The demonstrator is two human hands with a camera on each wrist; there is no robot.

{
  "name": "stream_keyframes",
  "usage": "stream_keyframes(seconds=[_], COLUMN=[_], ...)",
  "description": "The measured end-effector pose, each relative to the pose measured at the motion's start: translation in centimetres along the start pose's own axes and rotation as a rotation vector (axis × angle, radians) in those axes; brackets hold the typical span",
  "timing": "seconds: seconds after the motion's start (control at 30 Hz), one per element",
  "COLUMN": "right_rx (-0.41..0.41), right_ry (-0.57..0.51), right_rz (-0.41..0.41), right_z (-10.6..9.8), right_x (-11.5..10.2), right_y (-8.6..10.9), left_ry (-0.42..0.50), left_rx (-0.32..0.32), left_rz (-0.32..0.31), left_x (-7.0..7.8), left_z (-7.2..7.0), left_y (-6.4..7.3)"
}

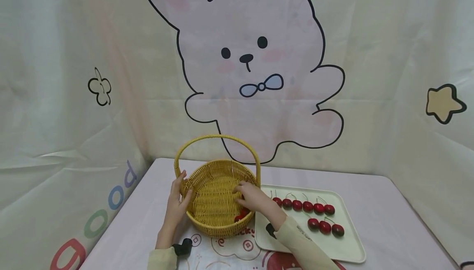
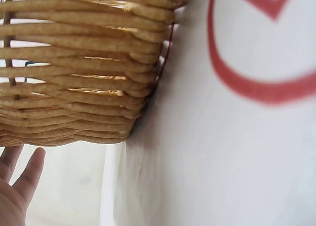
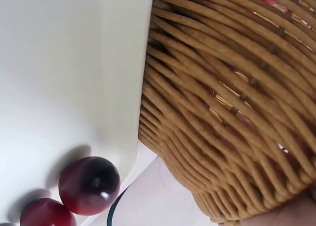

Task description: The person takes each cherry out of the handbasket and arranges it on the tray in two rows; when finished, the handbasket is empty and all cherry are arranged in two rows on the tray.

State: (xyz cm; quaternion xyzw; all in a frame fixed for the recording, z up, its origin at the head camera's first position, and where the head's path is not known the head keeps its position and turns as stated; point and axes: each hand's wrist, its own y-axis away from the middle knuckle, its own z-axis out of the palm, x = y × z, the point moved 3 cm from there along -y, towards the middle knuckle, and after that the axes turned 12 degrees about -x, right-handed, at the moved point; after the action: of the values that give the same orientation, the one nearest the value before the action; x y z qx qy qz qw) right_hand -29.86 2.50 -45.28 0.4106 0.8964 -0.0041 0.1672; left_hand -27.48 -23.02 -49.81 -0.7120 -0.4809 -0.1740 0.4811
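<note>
A yellow wicker basket (image 1: 211, 231) with a tall arched handle stands on the table. My left hand (image 1: 175, 204) holds its left rim, thumb on the near side and fingers by the handle's foot. In the left wrist view, fingers (image 2: 30, 174) reach along the woven wall. My right hand (image 1: 253, 198) reaches over the right rim into the basket, fingers bent down around a dark red cherry that is mostly hidden. Below it, red cherries (image 1: 238, 218) lie against the basket's right inner wall. In the right wrist view, the weave (image 3: 232, 102) hides most of this hand.
A white tray (image 1: 352, 245) sits right of the basket, its left edge close against it. On it lie a back row of several cherries (image 1: 307, 207) and a front row of three cherries (image 1: 325, 227). A printed cloth (image 1: 222, 257) lies in front; a curtain (image 1: 370, 138) hangs behind.
</note>
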Motion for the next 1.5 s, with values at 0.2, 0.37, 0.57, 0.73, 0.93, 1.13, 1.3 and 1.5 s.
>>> stream_keyframes(seconds=[0.2,0.37,0.57,0.73,0.93,1.13,1.3,1.5], right_rx=[-0.003,0.006,0.007,0.025,0.013,0.012,0.015,0.037], right_ry=[-0.037,-0.081,-0.090,-0.088,-0.051,-0.012,-0.008,0.013], right_rz=[-0.003,-0.014,-0.003,-0.013,-0.012,0.015,0.023,-0.017], right_z=[0.0,-0.1,0.0,0.1,0.3,0.5,0.5,0.5], right_x=[0.3,0.4,0.6,0.7,0.4,0.1,0.0,-0.1], right_y=[-0.2,-0.5,-1.0,-1.3,-1.5,-1.5,-1.5,-1.5], left_ry=[-0.006,-0.006,-0.005,-0.018,-0.017,-0.023,-0.023,-0.052], left_rx=[-0.004,-0.008,-0.009,-0.003,-0.004,-0.008,0.000,0.018], left_rz=[-0.011,-0.009,-0.012,-0.013,-0.013,-0.011,-0.006,0.006], left_x=[-0.1,-0.1,-0.1,0.0,-0.1,0.0,0.0,0.1], left_z=[0.1,0.1,0.0,0.0,0.0,0.0,0.0,0.0], left_y=[0.0,0.0,0.0,0.1,0.1,0.1,0.1,0.1])
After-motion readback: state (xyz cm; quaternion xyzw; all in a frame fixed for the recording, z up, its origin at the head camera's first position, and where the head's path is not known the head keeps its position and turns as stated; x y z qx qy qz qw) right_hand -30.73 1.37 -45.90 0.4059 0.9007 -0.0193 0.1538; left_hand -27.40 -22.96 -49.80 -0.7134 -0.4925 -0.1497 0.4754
